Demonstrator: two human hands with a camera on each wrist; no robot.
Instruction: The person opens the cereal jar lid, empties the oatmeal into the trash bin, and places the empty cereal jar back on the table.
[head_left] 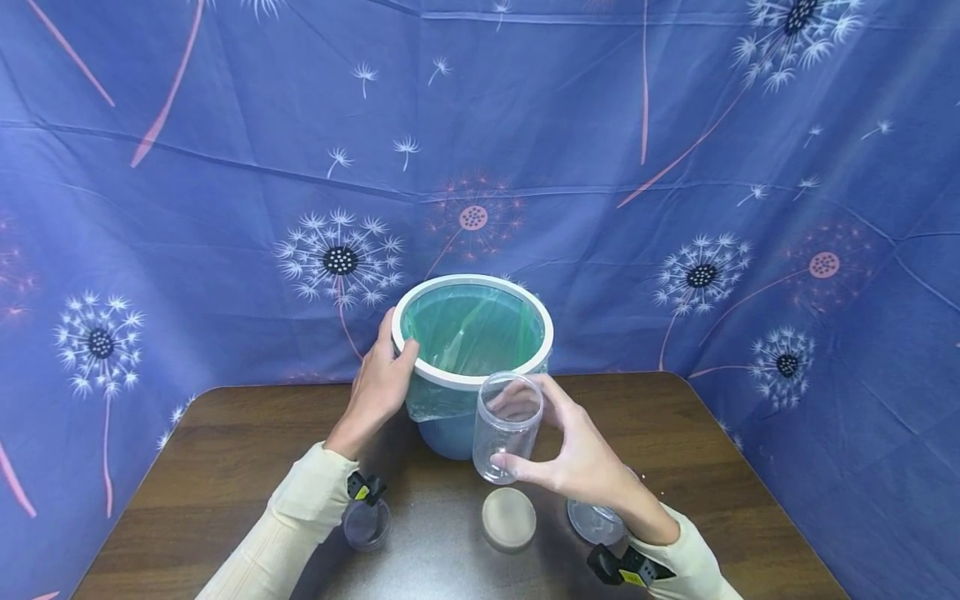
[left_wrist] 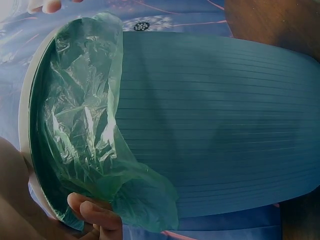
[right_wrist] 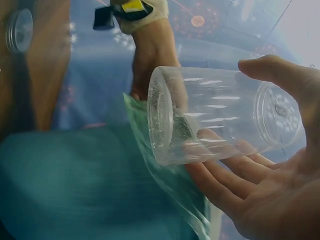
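A blue trash bin [head_left: 446, 435] with a white rim [head_left: 450, 377] stands at the far side of the table, tipped a little toward me. Its translucent green bag [left_wrist: 85, 115] lines the inside and folds down over the outside. My left hand [head_left: 381, 379] grips the bin at the left of the rim, thumb on top and fingers against the outer side. A clear plastic jar [right_wrist: 220, 105], with no lid on it, is in my right hand [head_left: 573, 442], held between thumb and fingers. It stands nearly upright before the bin's front right, its mouth overlapping the rim in the head view.
On the brown table [head_left: 712, 467], a round beige lid [head_left: 508, 518] lies in front of the bin. A small clear round container [head_left: 367, 527] sits near the left wrist. Another clear round item [head_left: 595, 523] is partly covered by the right forearm. A blue dandelion-print cloth [head_left: 225, 250] hangs behind.
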